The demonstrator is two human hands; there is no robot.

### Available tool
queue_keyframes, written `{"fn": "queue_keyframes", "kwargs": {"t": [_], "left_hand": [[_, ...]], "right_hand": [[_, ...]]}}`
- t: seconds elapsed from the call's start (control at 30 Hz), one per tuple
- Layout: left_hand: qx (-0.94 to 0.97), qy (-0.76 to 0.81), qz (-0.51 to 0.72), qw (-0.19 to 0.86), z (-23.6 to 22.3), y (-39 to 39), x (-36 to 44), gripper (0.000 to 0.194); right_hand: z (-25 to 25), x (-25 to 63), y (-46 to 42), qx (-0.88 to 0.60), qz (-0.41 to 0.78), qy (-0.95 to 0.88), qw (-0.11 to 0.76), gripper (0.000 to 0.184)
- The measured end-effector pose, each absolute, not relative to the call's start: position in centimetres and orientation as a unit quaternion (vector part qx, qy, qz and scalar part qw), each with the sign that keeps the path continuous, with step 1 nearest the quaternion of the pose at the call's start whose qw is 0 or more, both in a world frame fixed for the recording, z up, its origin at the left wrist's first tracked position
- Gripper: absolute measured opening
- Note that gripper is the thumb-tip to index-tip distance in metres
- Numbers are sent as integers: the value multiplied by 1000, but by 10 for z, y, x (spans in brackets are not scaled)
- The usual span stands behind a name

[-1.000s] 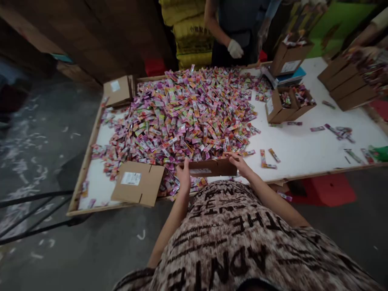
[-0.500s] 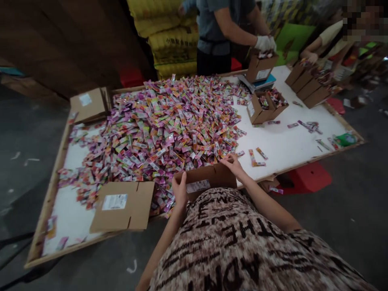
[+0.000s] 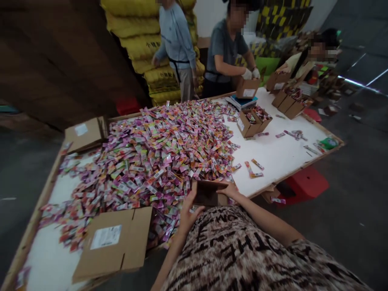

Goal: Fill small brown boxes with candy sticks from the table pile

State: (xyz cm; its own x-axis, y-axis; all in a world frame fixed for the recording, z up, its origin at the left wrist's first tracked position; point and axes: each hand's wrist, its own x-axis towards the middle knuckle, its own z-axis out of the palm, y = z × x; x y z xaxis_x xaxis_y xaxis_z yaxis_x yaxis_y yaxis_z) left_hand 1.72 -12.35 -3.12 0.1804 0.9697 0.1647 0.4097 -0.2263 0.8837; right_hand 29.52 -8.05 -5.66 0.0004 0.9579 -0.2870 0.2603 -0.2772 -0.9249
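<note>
Carton of brown cardboard (image 3: 207,195) opened out close to a mottled brown shirt with black lettering (image 3: 239,246)

The carton is spread into a box shape at the near edge of a long white table with a wooden rim (image 3: 266,155). Its mouth faces up; the inside lies in deep shadow, so whether the bottom flaps are closed cannot be told. The bare left hand (image 3: 188,210) is clamped on its left end, while the bare right hand (image 3: 229,190) grips its upper right edge.

Just beyond the carton spreads a wide heap of small pink, purple and orange plastic sachets (image 3: 169,149). To the left, flattened brown cardboard cartons with a white label (image 3: 135,240) cover part of the near rim. On the right, white surface shows around a few loose sachets (image 3: 257,163), reaching towards two filled brown cardboard boxes (image 3: 248,128). Below that edge sits a red plastic stool (image 3: 309,186).
</note>
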Motion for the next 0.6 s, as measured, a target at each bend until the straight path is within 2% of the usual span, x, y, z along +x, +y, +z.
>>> {"fn": "queue_keyframes", "kwargs": {"t": [0.17, 0.33, 0.5, 0.6], "left_hand": [[770, 475, 288, 313, -42, -116, 15, 46], [711, 560, 314, 286, -55, -105, 33, 35], [646, 599, 397, 259, -63, -112, 42, 56], [643, 631, 371, 224, -55, -120, 35, 60]], "right_hand": [[-62, 305, -88, -620, 428, -563, 339, 49], [-27, 311, -98, -540, 354, -681, 345, 26], [-14, 300, -116, -518, 369, -716, 287, 13], [-20, 293, -120, -526, 377, -717, 261, 9]]}}
